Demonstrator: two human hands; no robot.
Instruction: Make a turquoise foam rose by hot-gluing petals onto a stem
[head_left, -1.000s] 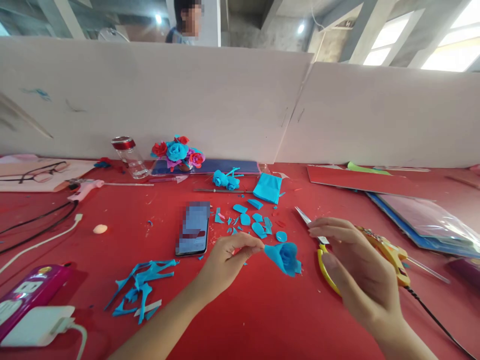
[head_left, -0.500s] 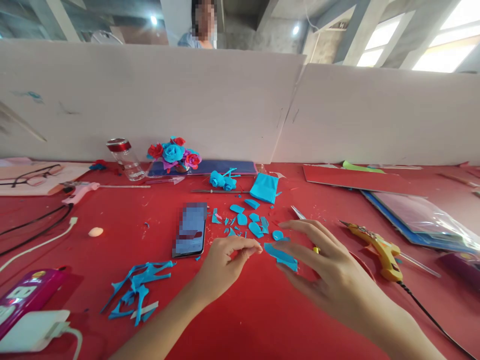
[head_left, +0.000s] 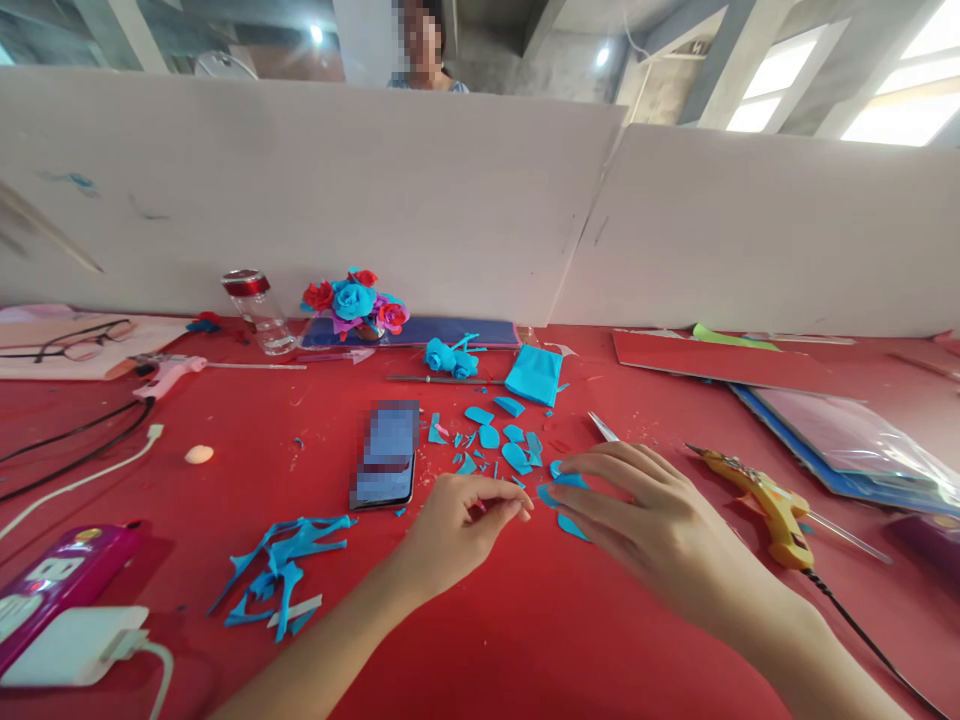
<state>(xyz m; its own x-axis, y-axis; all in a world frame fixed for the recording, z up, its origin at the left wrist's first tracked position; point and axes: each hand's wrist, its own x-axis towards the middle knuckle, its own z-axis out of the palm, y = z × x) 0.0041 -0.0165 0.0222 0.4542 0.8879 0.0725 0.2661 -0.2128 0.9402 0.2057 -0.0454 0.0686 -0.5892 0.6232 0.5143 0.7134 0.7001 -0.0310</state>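
My left hand is closed in a pinch, thumb against forefinger, above the red table. Whatever its fingertips hold, if anything, is too small to make out. My right hand reaches in from the right with its fingers stretched out, over a blue paper strip that they partly cover. Whether the fingers touch the strip I cannot tell. Beyond both hands lie several cut blue petal-shaped pieces and small scraps. Scissors show only their blades, the rest hidden behind my right hand.
A phone lies left of the petals, with blue offcuts nearer. Blue paper flowers and folded blue paper lie farther back, near a bouquet and glass bottle. A yellow glue gun rests right. A person is beyond the partition.
My right hand's fingers have come closer together and lower over the blue strip, covering more of it. My left hand keeps its pinch. The whole view has shifted slightly.
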